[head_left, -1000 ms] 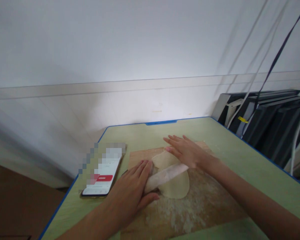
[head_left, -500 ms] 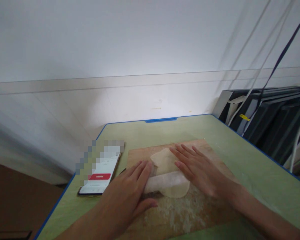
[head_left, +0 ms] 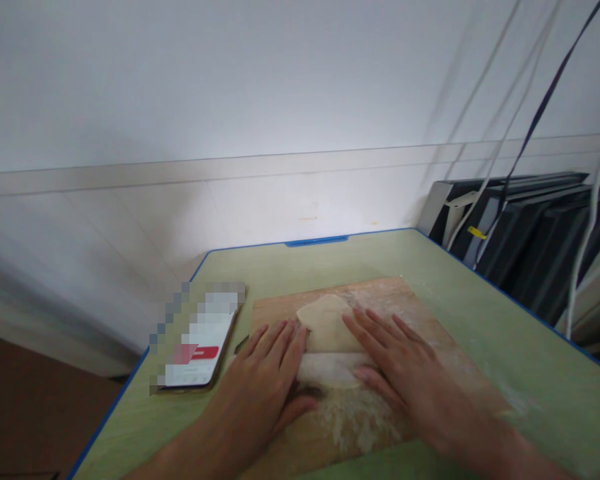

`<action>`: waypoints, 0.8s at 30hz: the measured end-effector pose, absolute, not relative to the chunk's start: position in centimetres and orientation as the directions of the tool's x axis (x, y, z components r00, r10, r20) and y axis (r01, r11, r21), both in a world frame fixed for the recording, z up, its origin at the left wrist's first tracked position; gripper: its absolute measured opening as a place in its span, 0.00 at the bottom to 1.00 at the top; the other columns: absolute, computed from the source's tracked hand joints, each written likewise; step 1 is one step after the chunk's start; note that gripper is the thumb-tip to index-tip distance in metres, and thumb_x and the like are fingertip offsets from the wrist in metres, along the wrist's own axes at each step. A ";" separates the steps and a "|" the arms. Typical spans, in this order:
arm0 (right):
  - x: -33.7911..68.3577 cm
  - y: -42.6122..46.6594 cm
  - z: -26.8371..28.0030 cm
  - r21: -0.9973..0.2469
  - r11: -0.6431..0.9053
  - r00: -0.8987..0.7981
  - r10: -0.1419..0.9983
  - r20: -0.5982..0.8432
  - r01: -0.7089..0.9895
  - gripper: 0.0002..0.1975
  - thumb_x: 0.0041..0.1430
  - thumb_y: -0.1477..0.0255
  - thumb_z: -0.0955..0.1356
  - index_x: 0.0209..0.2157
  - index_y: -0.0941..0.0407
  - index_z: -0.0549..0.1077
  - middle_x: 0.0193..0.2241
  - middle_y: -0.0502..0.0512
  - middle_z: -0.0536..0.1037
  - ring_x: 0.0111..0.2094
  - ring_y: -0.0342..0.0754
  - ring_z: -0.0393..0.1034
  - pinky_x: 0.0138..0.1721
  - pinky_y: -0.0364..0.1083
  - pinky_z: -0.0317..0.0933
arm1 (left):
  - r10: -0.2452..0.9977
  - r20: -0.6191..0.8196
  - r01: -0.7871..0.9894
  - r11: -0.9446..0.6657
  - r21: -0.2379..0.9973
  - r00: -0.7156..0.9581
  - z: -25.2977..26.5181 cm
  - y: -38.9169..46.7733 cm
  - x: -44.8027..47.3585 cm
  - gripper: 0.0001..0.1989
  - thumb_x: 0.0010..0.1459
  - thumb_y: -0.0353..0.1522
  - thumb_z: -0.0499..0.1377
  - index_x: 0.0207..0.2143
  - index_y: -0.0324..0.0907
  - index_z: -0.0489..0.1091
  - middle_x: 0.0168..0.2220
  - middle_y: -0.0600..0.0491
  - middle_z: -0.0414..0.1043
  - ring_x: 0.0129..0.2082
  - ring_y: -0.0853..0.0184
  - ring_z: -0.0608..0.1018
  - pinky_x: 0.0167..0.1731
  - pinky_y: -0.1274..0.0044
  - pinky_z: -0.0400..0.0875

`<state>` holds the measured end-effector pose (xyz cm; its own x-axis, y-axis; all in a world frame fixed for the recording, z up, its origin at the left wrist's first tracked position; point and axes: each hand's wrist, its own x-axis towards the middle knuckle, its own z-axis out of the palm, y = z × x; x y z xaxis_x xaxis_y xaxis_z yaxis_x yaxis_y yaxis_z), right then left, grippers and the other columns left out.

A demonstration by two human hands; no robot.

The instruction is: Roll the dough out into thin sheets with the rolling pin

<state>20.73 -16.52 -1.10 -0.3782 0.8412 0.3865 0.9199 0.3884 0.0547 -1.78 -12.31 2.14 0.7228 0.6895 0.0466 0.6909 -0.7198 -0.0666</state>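
Note:
A pale, flour-dusted rolling pin [head_left: 327, 368] lies crosswise over a thin sheet of dough [head_left: 326, 321], most of which shows beyond the pin. My left hand [head_left: 267, 377] rests flat over the pin's left end, its fingers stretched forward and its thumb out to the side. Over the right end lies my right hand [head_left: 397, 363], palm down with fingers extended, and its fingertips reach the dough's right edge. Both ends of the pin are hidden under my hands. Beneath everything is a wooden board [head_left: 380, 290] with loose flour scattered at its near side.
A phone [head_left: 207, 337] with a lit, partly blurred screen lies left of the board on the green, blue-edged table [head_left: 260, 267]. Dark flat panels or folders [head_left: 525, 220] lean at the right, with hanging cables [head_left: 587, 227] before them. A white wall [head_left: 260, 207] stands behind the table.
The rolling pin has rolled slightly toward me, close to the dough's near edge. My right hand has moved back with it and its thumb now lies over the pin. The view has shifted slightly.

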 end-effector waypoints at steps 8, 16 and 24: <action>20.7 -9.0 1.7 -0.147 0.472 -0.454 0.880 0.137 0.869 0.28 0.63 0.58 0.51 0.59 0.57 0.52 0.58 0.60 0.57 0.58 0.53 0.49 0.55 0.60 0.46 | 0.725 -0.001 0.722 -0.686 0.087 0.689 1.8 -11.7 -2.3 0.31 0.56 0.40 0.56 0.58 0.38 0.51 0.58 0.41 0.54 0.57 0.56 0.60 0.52 0.64 0.59; 19.1 -4.5 2.8 -0.177 0.519 -0.501 0.854 0.139 0.836 0.27 0.63 0.61 0.50 0.58 0.61 0.55 0.56 0.58 0.61 0.56 0.47 0.55 0.54 0.48 0.50 | 0.704 0.020 0.696 -0.705 0.138 0.710 0.8 -11.6 -3.0 0.32 0.56 0.41 0.54 0.59 0.41 0.46 0.60 0.42 0.51 0.58 0.57 0.56 0.52 0.63 0.57; 20.0 -5.9 1.2 -0.152 0.436 -0.430 0.900 0.070 0.887 0.28 0.63 0.60 0.48 0.59 0.60 0.52 0.58 0.61 0.56 0.58 0.55 0.48 0.55 0.59 0.47 | 0.703 -0.015 0.696 -0.700 0.157 0.711 2.2 -11.9 -2.8 0.32 0.55 0.41 0.56 0.58 0.41 0.49 0.58 0.42 0.55 0.57 0.55 0.60 0.51 0.64 0.60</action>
